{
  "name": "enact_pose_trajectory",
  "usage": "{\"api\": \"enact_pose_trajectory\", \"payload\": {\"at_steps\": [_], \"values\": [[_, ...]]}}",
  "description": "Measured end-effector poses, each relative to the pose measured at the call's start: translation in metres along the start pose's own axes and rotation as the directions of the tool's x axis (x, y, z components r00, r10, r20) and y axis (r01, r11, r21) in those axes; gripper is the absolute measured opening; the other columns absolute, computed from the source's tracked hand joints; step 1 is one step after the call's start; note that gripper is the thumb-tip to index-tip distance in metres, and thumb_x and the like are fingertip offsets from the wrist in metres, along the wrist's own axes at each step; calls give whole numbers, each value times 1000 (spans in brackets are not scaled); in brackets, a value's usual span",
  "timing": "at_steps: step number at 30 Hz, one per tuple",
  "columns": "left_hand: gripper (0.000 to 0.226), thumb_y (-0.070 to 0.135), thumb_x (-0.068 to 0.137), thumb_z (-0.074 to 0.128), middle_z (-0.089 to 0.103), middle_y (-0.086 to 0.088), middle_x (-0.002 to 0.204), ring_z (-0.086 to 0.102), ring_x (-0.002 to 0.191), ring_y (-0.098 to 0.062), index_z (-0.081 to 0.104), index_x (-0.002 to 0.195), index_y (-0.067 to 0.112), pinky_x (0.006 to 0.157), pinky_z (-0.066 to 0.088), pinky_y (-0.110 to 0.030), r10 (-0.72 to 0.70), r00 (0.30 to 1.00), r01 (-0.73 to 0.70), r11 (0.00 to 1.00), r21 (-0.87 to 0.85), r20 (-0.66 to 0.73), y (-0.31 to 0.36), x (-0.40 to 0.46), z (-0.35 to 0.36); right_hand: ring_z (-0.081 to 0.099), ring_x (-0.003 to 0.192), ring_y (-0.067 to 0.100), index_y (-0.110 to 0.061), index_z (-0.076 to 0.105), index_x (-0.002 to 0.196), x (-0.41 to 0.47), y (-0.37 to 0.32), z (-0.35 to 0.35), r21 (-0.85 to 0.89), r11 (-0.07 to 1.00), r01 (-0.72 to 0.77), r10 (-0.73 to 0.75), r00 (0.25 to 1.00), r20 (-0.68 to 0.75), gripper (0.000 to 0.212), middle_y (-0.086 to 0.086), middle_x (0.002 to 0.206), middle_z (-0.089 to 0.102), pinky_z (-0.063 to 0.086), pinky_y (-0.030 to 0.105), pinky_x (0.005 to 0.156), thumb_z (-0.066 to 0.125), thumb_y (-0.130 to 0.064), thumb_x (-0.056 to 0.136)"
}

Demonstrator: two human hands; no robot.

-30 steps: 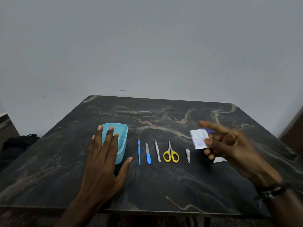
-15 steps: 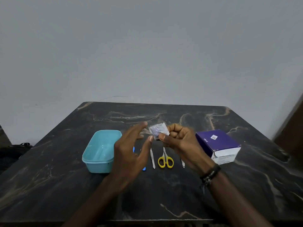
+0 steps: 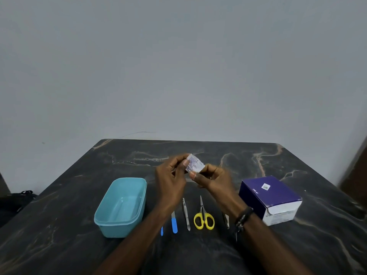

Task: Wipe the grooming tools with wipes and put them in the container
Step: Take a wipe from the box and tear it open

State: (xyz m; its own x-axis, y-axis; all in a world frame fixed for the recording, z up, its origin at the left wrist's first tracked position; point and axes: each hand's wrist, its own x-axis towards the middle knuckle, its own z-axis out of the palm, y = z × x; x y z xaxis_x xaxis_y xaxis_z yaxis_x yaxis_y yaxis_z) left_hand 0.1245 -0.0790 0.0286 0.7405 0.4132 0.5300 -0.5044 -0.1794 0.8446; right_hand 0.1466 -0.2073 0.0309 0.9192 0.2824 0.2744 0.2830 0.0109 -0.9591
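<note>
Pinching a small printed wipe sachet [image 3: 193, 163] from both sides, the left hand [image 3: 172, 182] and right hand [image 3: 213, 180] meet in the air above the dark marbled table [image 3: 59, 205], beyond the yellow scissors [image 3: 204, 219]. Each hand grips an edge of the sachet between thumb and forefinger, the other fingers curled in; its print is too small to read, and whether it is torn cannot be told. Left of the scissors lie silver tweezers [image 3: 186, 214], then a blue-handled file [image 3: 174, 223] whose upper end is hidden behind the left forearm. Further left only the tip of a thin blue tool [image 3: 162, 231] shows; the rest is covered by that arm. Right of the scissors, a small metal piece [image 3: 226, 221], likely a nail clipper, is partly blocked by the right wrist and its dark bracelet [image 3: 243, 217]. The teal container [image 3: 121, 207] stands well left of the scissors, open. A purple and white box [image 3: 270, 197] sits to their right. A dark object [image 3: 15, 197] at the far left is cut off.
</note>
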Motion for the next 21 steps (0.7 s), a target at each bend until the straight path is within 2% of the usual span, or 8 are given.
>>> {"api": "enact_pose_trajectory", "payload": {"at_steps": [3,6,10,13,16,21], "values": [[29,-2,91,57,72,-2,90,70,83,-15,69,92,24,67,59,-29,34,999,-34,999,-34,12,-5,-3,-1,66,73,12,-11,71,90,-1,-2,-11,-131,986,100,-101,995,0,15,9,84,72,51,19,63,70,-23,81],[27,-1,91,56,72,-6,90,71,84,-18,70,93,22,65,60,-31,27,999,-23,997,-75,46,-9,-6,-3,70,77,12,-5,70,97,-1,-3,-17,-117,979,164,-170,985,-37,12,7,89,73,51,16,61,63,-10,88],[24,2,90,56,72,0,90,69,86,-14,70,95,20,73,59,-37,103,991,-103,995,-3,83,-13,-11,-6,68,69,7,-5,70,95,-2,-3,-17,-103,977,188,-194,980,-50,11,6,83,74,49,15,57,63,-2,87],[29,0,91,55,72,3,91,68,88,-14,70,97,23,75,59,-41,110,988,-114,993,27,108,-16,-12,-8,65,62,3,-5,71,92,-4,-4,-15,-90,973,212,-215,976,-23,11,0,77,73,47,13,56,65,2,85],[29,-2,90,54,72,0,92,68,87,-15,71,99,20,76,58,-43,104,989,-108,993,37,104,-17,-13,-9,66,65,6,-7,70,89,-6,-6,-16,-81,969,233,-233,972,12,11,-1,77,73,49,14,57,68,1,83],[26,1,89,54,71,2,90,67,85,-13,72,97,19,73,58,-39,111,987,-117,992,49,114,-17,-14,-11,66,63,9,-19,70,81,-6,-5,-15,-226,933,279,-273,960,55,22,-2,75,73,50,19,56,70,3,81]]}}
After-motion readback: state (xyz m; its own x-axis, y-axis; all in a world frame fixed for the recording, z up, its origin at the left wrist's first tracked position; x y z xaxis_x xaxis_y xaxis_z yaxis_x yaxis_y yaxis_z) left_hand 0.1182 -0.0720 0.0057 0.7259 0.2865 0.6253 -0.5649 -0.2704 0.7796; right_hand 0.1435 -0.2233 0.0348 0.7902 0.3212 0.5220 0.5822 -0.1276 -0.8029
